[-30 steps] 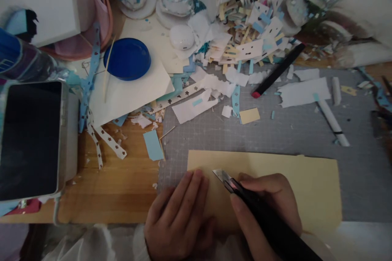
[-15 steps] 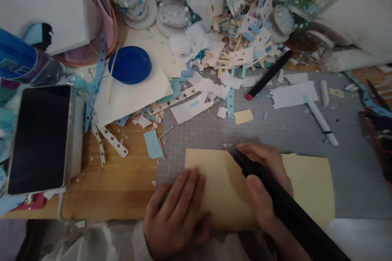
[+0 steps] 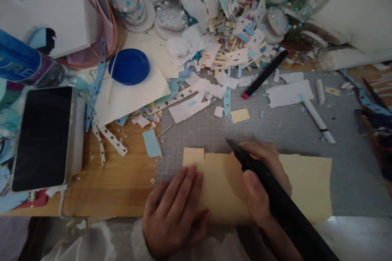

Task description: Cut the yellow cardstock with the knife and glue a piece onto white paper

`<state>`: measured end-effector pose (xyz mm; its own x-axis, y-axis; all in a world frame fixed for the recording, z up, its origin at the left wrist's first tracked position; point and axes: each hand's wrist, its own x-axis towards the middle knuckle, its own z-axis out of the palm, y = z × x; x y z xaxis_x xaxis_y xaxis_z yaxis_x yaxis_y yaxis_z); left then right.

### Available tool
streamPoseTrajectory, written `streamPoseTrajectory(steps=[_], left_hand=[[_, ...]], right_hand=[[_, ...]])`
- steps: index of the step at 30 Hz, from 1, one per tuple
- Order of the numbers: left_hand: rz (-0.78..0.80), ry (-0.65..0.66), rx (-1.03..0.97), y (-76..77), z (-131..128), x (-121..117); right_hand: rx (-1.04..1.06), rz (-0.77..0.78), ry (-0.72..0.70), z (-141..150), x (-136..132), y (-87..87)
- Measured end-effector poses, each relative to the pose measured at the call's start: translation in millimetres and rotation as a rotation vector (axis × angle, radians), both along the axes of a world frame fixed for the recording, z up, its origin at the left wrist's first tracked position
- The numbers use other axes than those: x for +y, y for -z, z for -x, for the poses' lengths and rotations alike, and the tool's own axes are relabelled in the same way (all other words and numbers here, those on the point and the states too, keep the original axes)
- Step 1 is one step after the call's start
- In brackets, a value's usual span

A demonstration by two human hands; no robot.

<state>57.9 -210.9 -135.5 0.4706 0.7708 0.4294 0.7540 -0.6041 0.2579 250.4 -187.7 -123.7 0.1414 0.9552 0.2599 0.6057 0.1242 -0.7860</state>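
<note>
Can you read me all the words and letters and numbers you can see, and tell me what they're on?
"URE": pale letters on the blue label of the plastic bottle at the left edge; the U is least clear.
Cutting mat: any markings besides grid lines are too faint to read.
Black screen: no words.
Craft knife: no readable writing.
</note>
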Motion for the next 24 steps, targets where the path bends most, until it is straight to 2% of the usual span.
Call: streamPoseTrajectory(steps=[5, 14, 24], left_hand=[[-0.011, -0.004, 0.019, -0.7, -0.4, 0.6], [-0.016, 0.005, 0.021, 1.2, 0.7, -0.2], [-0.003, 0.054, 0.006, 3.6, 5.7, -4.9]], right_hand=[[-0.006, 0.074, 0.024, 1.3, 2.0, 3.2], [-0.073, 0.088, 0.056, 0.3, 1.9, 4.6], [-0.009, 0.162, 0.097, 0.2, -0.8, 3.5]])
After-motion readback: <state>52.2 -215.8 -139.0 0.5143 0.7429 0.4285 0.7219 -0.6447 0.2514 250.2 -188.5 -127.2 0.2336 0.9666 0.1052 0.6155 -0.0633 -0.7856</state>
